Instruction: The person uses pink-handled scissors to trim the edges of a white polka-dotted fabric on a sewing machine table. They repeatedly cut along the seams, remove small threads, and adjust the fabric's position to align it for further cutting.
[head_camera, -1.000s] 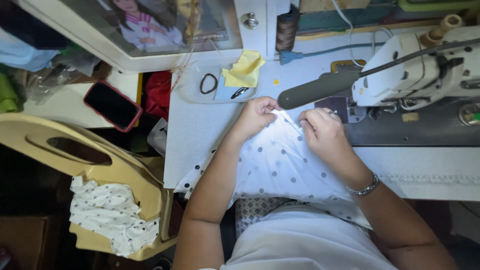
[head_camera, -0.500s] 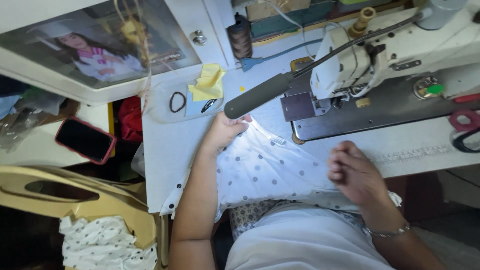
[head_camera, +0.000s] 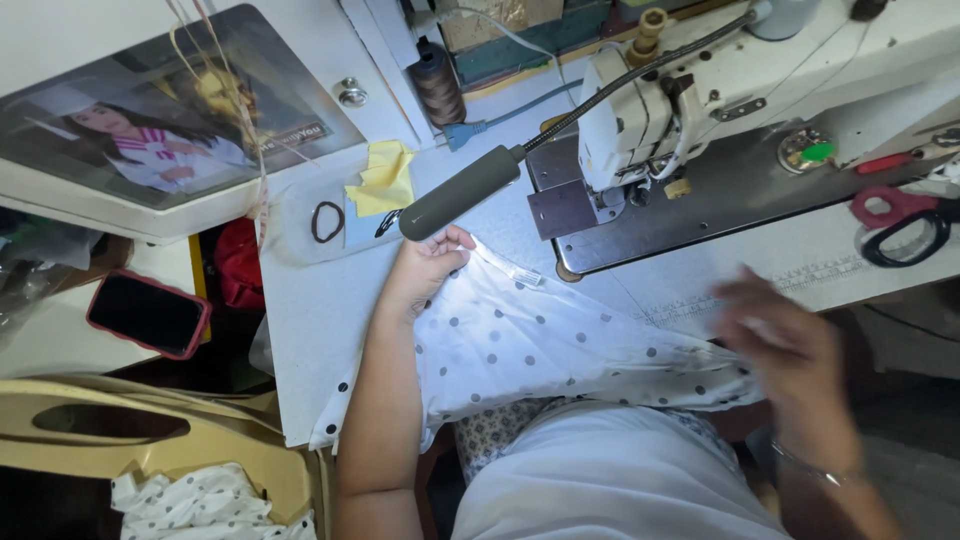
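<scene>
Rightward swings the blurred right hand (head_camera: 790, 345), grip unreadable; left hand (head_camera: 432, 262) pinches the soft, light white dotted cotton fabric (head_camera: 540, 340) at its corner.

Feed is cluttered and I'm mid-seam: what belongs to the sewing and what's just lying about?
In use:
left hand
right hand, blurred
dotted fabric
sewing machine
lamp

Lying about:
phone
scissors
yellow cloth
hair tie
thread spool
</scene>
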